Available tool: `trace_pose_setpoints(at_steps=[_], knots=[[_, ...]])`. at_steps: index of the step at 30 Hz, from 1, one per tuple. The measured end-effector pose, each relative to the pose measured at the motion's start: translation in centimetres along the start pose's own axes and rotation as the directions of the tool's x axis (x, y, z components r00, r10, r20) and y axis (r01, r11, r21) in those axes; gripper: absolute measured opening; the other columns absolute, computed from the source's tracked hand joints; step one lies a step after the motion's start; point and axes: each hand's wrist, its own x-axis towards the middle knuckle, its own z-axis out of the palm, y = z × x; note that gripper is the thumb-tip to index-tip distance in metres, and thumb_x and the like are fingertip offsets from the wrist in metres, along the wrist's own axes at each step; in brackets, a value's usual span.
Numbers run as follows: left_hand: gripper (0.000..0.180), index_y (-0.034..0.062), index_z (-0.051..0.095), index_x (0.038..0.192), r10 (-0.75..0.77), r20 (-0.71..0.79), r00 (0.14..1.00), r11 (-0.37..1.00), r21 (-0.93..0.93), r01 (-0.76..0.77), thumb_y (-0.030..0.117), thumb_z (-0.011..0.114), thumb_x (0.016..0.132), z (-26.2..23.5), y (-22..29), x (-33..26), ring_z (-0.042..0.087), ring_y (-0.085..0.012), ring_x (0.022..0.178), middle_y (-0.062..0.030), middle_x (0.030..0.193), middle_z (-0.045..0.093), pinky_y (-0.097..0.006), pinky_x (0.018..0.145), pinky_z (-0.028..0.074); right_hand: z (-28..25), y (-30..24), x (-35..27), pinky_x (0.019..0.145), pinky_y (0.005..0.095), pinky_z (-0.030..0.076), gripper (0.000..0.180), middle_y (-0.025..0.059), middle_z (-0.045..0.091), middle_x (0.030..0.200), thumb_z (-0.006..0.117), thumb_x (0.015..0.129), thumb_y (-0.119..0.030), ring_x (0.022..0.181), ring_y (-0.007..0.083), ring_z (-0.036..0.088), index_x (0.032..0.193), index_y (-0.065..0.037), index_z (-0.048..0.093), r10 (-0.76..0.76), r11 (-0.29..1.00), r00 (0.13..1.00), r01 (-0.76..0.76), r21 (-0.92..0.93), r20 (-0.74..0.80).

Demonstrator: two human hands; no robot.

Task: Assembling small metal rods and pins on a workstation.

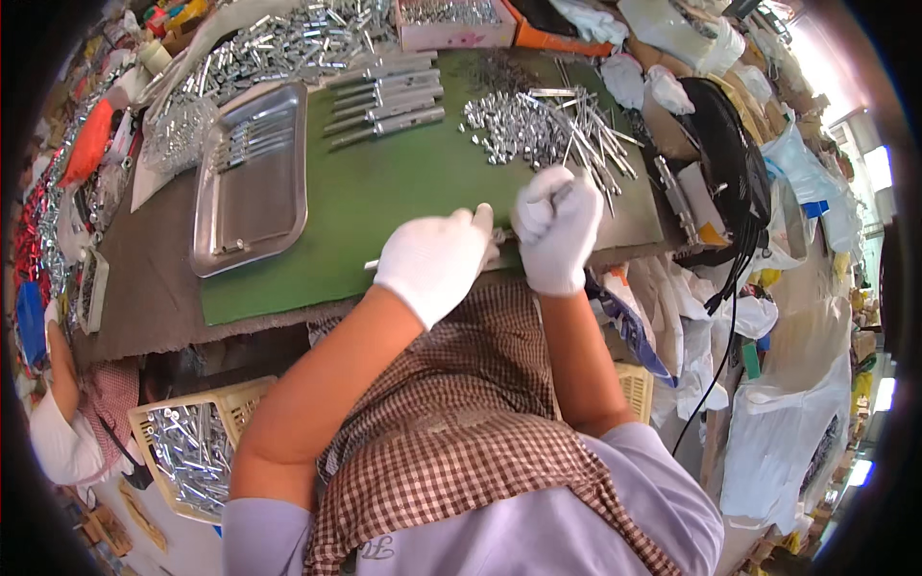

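Green mat (384, 206) tops cluttered bench — metal rods (552, 120) heaped; bags around.

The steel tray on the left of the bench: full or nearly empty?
Nearly empty: the steel tray shows mostly bare metal, with a few rods at its far end.

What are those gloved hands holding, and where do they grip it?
Left hand grips a thin metal rod along its middle; one end pokes out. Right hand is fisted around a small metal piece, mostly hidden.
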Motion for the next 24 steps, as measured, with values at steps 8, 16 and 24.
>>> trace_pose_setpoints(at_steps=[8,16,24], knots=[[0.056,0.0097,0.051,0.141,0.109,-0.235,0.966,0.862,-0.462,-0.209,0.036,0.064,0.093,0.9,1.9,0.6,0.065,-0.0350,0.087,-0.0163,0.099,0.065,-0.043,0.078,0.053,-2.8,-4.2,-7.7,0.072,0.0310,0.050,0.016,0.0093,0.062,0.094,0.060,0.085,0.000,0.084,0.0200,0.059,0.102,0.001,0.061,-0.288,0.034,0.883,0.397,-0.917,0.372],[0.031,0.0081,0.065,0.106,-0.232,-0.189,0.954,0.956,0.138,0.260,0.033,0.067,0.088,0.1,-10.2,8.7,0.065,-0.0320,0.096,-0.0124,0.104,0.066,-0.046,0.081,0.054,-11.8,-14.6,-17.7,0.062,0.0278,0.039,0.007,0.0068,0.055,0.072,0.051,0.081,-0.002,0.065,0.0150,0.049,0.075,0.002,0.054,-0.033,0.375,0.958,-0.254,-0.892,-0.286],[0.022,0.0075,0.059,0.105,-0.178,-0.125,0.976,0.978,-0.132,0.162,0.026,0.061,0.093,0.3,-8.8,6.0,0.064,-0.0340,0.093,-0.0132,0.099,0.064,-0.044,0.081,0.052,-6.2,-9.4,-11.1,0.068,0.0233,0.047,0.036,0.0096,0.065,0.116,0.047,0.098,-0.011,0.078,0.0103,0.058,0.130,-0.002,0.061,0.143,0.545,0.989,-0.041,-0.837,0.044]])
